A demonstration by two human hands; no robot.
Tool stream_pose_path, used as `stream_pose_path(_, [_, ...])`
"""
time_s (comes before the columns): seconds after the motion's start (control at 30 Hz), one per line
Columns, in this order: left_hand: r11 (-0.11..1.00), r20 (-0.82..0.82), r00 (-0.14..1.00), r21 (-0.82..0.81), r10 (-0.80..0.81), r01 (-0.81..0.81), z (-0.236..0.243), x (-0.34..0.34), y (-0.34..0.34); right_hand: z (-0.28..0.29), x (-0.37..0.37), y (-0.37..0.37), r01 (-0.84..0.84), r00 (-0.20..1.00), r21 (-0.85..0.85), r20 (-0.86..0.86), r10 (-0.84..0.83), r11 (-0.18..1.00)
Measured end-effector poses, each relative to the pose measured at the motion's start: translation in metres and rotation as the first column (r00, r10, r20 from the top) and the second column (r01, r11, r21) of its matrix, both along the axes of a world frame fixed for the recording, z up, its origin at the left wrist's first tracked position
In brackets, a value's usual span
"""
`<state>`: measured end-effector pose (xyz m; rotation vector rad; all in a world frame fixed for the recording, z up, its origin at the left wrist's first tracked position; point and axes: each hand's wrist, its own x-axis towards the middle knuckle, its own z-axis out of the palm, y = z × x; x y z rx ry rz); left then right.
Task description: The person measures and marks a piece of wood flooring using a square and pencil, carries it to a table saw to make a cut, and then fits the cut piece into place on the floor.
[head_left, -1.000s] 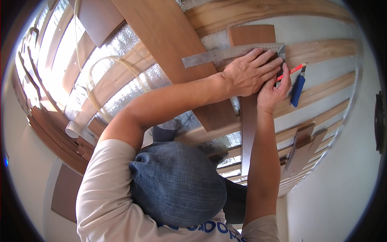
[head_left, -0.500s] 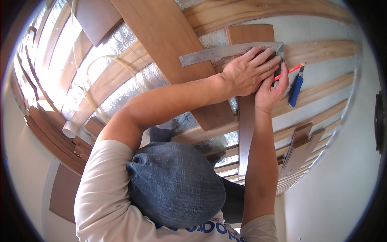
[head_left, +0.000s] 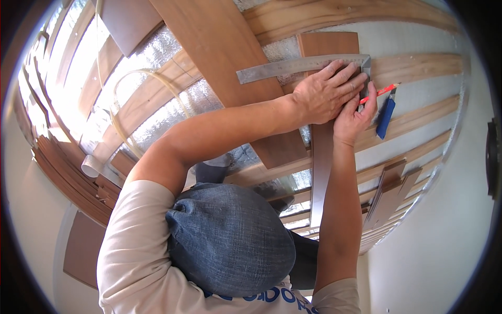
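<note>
My left hand (head_left: 327,95) lies with fingers outstretched over the short arm end of a metal carpenter's square (head_left: 264,72), pressing it onto a narrow brown plank (head_left: 327,43). My right hand (head_left: 354,119) is closed on a red pencil (head_left: 384,90), just beside and partly under my left fingers; the pencil's point sticks out to the upper right and its other end is hidden. A blue utility knife (head_left: 386,118) lies just right of my right hand on the battens. The long arm of the square crosses a wider plank (head_left: 219,52).
Wooden battens (head_left: 423,65) run over silver foil sheeting. A pale looped hose (head_left: 130,78) and a white roll (head_left: 90,166) lie at left, near stacked boards (head_left: 68,178). More planks (head_left: 387,193) lie at lower right, along a white wall (head_left: 434,220).
Both hands stay at the square with the pencil held. They and the square shift only slightly in view, a little left and then back right.
</note>
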<state>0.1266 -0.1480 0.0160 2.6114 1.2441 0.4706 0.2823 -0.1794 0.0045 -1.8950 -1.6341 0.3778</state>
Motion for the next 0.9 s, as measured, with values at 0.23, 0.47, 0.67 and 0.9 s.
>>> stream_pose_path(0.23, [1.0, -0.019, 1.0, -0.02, -0.002, 0.002, 0.004, 0.001, -0.002, 0.0, -0.001, 0.0, 0.017, 1.0, -0.018, -0.018, -0.018, 1.0])
stream_pose_path(0.47, [1.0, -0.021, 1.0, -0.018, -0.012, 0.012, 0.003, 0.002, -0.001, 0.002, 0.001, -0.001, 0.053, 0.996, -0.041, -0.07, -0.056, 0.998])
stream_pose_path(0.67, [0.998, 0.036, 0.999, -0.062, -0.025, 0.027, -0.003, -0.002, 0.0, 0.045, -0.014, 0.018, -0.139, 0.935, 0.061, -0.321, 0.151, 0.988])
stream_pose_path(0.9, [0.996, -0.061, 0.994, -0.011, -0.091, 0.09, -0.005, 0.002, -0.005, 0.083, -0.039, 0.063, -0.315, 0.815, -0.159, -0.551, 0.18, 0.936])
